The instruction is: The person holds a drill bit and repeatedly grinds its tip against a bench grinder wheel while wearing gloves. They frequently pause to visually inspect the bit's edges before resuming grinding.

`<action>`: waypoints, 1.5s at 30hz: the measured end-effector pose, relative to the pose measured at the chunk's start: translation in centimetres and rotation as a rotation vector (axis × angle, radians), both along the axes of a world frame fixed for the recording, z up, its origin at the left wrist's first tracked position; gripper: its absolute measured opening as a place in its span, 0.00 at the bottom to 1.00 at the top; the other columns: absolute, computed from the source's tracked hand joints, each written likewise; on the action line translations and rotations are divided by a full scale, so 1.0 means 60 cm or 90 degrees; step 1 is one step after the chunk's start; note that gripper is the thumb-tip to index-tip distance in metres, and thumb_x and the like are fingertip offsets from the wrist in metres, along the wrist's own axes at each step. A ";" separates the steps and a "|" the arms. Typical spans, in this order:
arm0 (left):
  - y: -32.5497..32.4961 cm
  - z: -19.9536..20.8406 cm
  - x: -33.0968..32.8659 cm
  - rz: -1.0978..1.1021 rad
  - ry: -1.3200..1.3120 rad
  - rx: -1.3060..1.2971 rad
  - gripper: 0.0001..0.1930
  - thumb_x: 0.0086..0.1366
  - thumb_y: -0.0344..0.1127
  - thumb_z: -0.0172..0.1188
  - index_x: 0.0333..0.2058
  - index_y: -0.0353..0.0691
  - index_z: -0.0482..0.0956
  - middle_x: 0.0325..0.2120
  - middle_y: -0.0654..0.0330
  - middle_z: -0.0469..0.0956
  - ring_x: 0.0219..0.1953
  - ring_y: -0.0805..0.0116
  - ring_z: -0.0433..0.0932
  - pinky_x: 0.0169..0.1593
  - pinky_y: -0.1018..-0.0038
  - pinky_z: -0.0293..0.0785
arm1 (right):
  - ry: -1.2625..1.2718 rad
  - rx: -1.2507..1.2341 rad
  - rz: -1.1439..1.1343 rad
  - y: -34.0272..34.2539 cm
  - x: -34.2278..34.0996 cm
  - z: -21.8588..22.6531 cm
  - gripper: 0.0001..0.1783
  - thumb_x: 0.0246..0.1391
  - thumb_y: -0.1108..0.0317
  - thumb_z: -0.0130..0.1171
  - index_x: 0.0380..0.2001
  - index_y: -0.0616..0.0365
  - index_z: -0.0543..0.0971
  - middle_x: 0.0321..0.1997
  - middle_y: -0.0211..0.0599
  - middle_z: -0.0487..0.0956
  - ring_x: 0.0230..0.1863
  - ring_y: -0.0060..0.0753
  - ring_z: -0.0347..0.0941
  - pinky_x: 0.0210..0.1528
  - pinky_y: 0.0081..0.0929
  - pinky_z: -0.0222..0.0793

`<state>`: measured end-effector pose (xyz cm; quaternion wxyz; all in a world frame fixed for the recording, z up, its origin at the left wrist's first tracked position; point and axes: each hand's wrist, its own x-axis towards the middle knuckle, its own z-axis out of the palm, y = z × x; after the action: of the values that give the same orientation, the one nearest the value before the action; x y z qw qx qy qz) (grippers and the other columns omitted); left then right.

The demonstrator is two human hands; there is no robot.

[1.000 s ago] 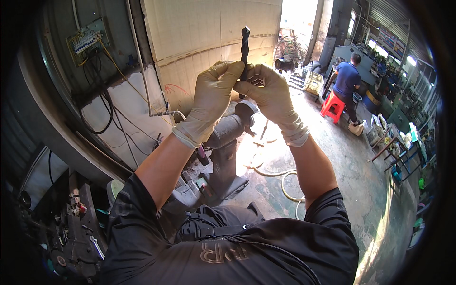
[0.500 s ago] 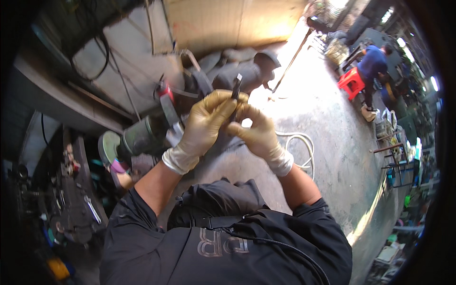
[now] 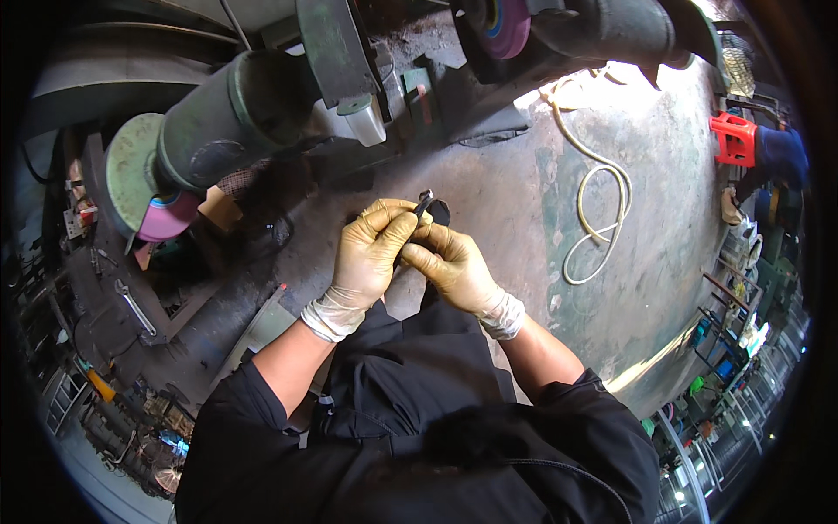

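A slim dark metal bar with a shiny tip is held in front of my body, tip pointing away from me. My left hand, in a yellowed thin glove, pinches it between thumb and fingers. My right hand, gloved the same way, closes on it from the other side; the fingers hide its lower part. Beyond the hands stands a green grinding machine with a pink grinding wheel at its left end. Another pink wheel shows at the top.
A pale hose lies coiled on the floor to the right. At left, a wrench rests on a dark stand. A person in blue is by a red stool at far right. A small pale container hangs on the grinder.
The view has tilted downward, and the grinder appears larger and closer. Both hands sit slightly lower in the picture, still on the bar, which now leans more away from me.
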<state>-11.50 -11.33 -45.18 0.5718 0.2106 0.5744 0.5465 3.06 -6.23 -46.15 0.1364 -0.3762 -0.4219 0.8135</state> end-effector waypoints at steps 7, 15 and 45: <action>0.016 -0.060 -0.047 0.011 0.098 -0.015 0.05 0.63 0.25 0.60 0.37 0.34 0.82 0.37 0.61 0.79 0.40 0.73 0.76 0.48 0.76 0.72 | -0.053 -0.013 0.030 0.032 -0.056 -0.061 0.13 0.61 0.67 0.60 0.42 0.67 0.80 0.36 0.29 0.80 0.38 0.16 0.71 0.43 0.20 0.70; 0.020 -0.087 -0.097 -0.009 0.151 0.002 0.08 0.64 0.20 0.58 0.40 0.32 0.81 0.39 0.61 0.79 0.42 0.74 0.77 0.49 0.79 0.73 | -0.030 0.027 -0.007 0.025 -0.106 -0.114 0.11 0.61 0.69 0.59 0.40 0.67 0.80 0.29 0.23 0.76 0.32 0.13 0.66 0.33 0.17 0.66; 0.036 -0.097 -0.130 0.031 -0.036 -0.065 0.05 0.64 0.23 0.58 0.36 0.31 0.81 0.34 0.59 0.82 0.38 0.72 0.79 0.46 0.77 0.74 | -0.041 0.029 -0.070 0.017 -0.142 -0.118 0.11 0.60 0.69 0.61 0.39 0.68 0.81 0.32 0.26 0.79 0.35 0.14 0.69 0.38 0.17 0.68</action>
<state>-19.27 -9.15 -51.01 0.5842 0.1513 0.5904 0.5359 -5.46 -5.24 -53.25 0.1758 -0.4216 -0.4232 0.7825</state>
